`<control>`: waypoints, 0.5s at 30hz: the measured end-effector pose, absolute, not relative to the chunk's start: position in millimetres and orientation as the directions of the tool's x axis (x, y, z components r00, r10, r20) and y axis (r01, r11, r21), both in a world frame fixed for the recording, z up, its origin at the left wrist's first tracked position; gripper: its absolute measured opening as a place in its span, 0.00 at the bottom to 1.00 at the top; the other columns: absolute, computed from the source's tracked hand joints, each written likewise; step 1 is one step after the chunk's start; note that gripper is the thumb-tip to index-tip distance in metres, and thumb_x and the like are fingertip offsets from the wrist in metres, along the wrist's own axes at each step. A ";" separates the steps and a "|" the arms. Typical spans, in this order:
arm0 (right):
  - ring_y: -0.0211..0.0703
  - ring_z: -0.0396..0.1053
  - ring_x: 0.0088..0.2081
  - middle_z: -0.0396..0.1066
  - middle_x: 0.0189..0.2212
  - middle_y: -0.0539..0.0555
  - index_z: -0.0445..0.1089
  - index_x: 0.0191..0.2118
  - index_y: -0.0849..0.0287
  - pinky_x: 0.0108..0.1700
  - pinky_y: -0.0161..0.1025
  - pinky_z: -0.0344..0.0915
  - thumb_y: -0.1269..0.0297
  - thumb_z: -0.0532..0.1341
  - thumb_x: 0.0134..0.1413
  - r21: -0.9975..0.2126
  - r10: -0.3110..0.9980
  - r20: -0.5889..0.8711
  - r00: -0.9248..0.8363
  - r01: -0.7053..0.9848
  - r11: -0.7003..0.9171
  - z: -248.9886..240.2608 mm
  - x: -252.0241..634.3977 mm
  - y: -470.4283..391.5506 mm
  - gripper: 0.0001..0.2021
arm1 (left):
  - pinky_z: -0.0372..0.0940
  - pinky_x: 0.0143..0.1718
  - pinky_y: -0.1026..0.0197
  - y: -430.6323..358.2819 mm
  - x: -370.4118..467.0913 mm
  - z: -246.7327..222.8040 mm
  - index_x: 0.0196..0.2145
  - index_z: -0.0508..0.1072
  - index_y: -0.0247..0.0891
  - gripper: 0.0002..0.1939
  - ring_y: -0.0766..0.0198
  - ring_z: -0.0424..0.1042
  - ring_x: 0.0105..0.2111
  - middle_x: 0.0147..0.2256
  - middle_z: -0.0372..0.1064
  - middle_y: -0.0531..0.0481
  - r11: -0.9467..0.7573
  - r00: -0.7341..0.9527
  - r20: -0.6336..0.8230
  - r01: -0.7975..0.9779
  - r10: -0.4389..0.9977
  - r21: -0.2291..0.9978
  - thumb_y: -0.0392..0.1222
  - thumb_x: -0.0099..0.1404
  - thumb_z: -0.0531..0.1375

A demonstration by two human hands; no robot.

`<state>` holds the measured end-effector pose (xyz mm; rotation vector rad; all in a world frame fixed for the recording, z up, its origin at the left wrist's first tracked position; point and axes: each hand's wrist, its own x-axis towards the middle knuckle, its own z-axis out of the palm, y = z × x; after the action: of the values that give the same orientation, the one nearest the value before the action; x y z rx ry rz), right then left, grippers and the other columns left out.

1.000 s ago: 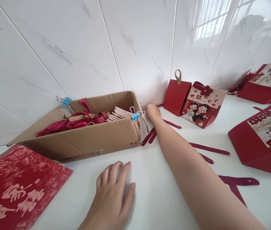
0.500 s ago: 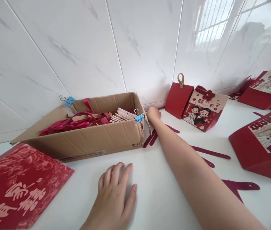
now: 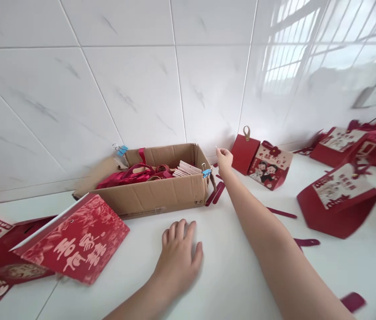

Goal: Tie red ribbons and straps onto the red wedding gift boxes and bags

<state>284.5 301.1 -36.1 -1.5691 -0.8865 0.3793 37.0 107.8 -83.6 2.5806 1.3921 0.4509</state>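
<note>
While left hand (image 3: pixel 179 253) lies loosely spread | right hand (image 3: pixel 224 161), now raised beside carton (image 3: pixel 151 196), pinched narrow, contents unclear

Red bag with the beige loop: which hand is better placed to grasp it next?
Right, probably: the right hand is close beside the bag, though its grip is unclear; the left hand is farther off, by the box.

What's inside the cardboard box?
The cardboard box holds dark red straps and ribbon beside upright pale cards. The front wall and that pile cover the bottom, so I can't tell what lies beneath.
</note>
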 end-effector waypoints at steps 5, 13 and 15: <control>0.34 0.67 0.28 0.69 0.30 0.53 0.65 0.39 0.61 0.29 0.30 0.64 0.57 0.46 0.58 -0.984 0.782 0.180 0.596 0.117 0.137 -13.7 266.0 214.8 0.16 | 0.53 0.53 0.43 109.9 37.8 -77.6 0.53 0.64 0.37 0.20 0.48 0.57 0.53 0.52 0.61 0.38 -0.573 0.525 0.232 0.759 0.819 0.308 0.43 0.66 0.47; 0.41 0.72 0.38 0.74 0.37 0.58 0.63 0.29 0.58 0.35 0.35 0.68 0.59 0.53 0.49 -0.980 0.926 -0.008 0.376 -0.185 0.066 -66.3 190.9 67.4 0.08 | 0.57 0.53 0.54 98.8 29.1 -61.5 0.42 0.69 0.36 0.14 0.57 0.63 0.49 0.45 0.67 0.43 -0.530 0.387 0.363 0.578 0.847 0.621 0.42 0.67 0.47; 0.42 0.72 0.43 0.73 0.42 0.59 0.61 0.29 0.58 0.38 0.35 0.68 0.59 0.54 0.48 -0.969 0.935 -0.017 0.353 -0.237 0.072 -78.4 185.8 55.8 0.07 | 0.53 0.57 0.54 83.1 13.2 -50.5 0.41 0.69 0.37 0.12 0.57 0.60 0.52 0.47 0.65 0.43 -0.582 0.362 0.462 0.599 0.810 0.551 0.41 0.66 0.49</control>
<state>185.8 55.8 -78.4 -1.1570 -0.7815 1.0311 13.2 83.1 -50.5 2.3392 1.2484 1.0422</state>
